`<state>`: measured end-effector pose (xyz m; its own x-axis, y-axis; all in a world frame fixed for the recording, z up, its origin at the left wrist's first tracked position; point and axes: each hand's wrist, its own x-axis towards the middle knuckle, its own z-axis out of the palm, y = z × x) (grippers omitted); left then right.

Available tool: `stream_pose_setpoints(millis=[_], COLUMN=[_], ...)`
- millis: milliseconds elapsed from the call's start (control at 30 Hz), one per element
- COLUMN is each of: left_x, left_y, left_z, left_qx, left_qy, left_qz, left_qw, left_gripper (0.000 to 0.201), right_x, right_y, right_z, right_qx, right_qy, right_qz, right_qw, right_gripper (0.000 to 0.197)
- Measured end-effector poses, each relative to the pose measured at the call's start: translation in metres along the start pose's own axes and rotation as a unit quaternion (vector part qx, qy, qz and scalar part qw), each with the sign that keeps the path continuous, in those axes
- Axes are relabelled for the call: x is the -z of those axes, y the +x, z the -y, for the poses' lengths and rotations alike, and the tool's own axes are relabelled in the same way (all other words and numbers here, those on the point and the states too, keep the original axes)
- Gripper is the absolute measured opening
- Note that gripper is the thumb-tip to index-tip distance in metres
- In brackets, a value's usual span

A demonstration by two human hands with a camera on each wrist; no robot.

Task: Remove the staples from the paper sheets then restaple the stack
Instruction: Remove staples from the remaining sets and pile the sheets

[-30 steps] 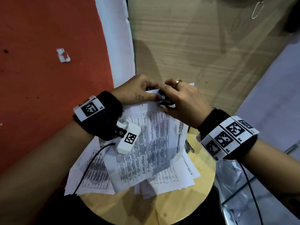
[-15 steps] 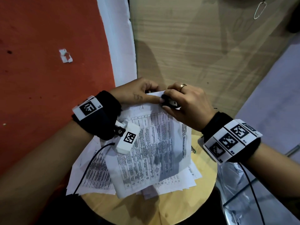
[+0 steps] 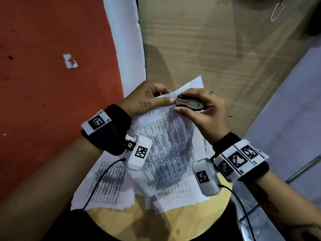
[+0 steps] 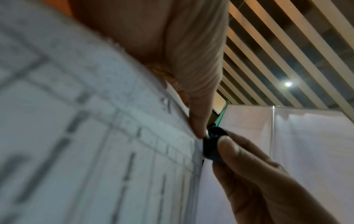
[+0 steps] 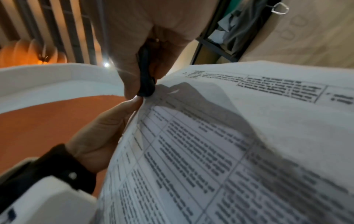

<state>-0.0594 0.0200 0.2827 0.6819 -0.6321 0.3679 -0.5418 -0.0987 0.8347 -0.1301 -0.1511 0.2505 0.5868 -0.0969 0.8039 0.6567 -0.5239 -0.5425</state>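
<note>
Dim overhead light, soft shadows, blurred wrist views.

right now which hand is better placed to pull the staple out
Right. The right hand already grips the staple remover, its tip at the held sheets' corner. The left hand pinches that corner, so it should steady the paper.

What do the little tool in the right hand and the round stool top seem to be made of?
The staple remover looks like shiny metal with black, probably plastic, grip parts: it glints silver. The stool top looks like pale, smooth wood or a wood-look laminate; faint grain shows, so I can't say which.
</note>
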Motion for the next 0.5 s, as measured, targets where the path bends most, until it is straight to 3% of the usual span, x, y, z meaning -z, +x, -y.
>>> stream_pose_setpoints(millis=[133, 300, 367, 500], left_x=[-0.008, -0.020, -0.023, -0.028], left_y=[0.004, 0.006, 0.008, 0.011], left_z=[0.010, 0.011, 0.013, 0.020], left_qx=[-0.041, -0.077, -0.083, -0.064], left_qy=[0.110, 0.217, 0.205, 0.077], left_qz=[-0.090, -0.164, -0.168, -0.181], left_qw=[0.989, 0.959, 0.961, 0.978], left_gripper=[0.019, 0.022, 0.025, 0.038], right_x=[-0.003, -0.009, -0.012, -0.018], right_y=[0.003, -0.001, -0.004, -0.006], right_z=[-0.001, -0.005, -0.005, 0.000], right_qx=[-0.063, -0.067, -0.094, -0.160], right_qy=[0.031, -0.026, 0.004, 0.102], right_qz=[-0.008, -0.043, -0.069, -0.126], right_qw=[0.998, 0.996, 0.993, 0.974], right_gripper=[0.033, 0.029, 0.028, 0.027])
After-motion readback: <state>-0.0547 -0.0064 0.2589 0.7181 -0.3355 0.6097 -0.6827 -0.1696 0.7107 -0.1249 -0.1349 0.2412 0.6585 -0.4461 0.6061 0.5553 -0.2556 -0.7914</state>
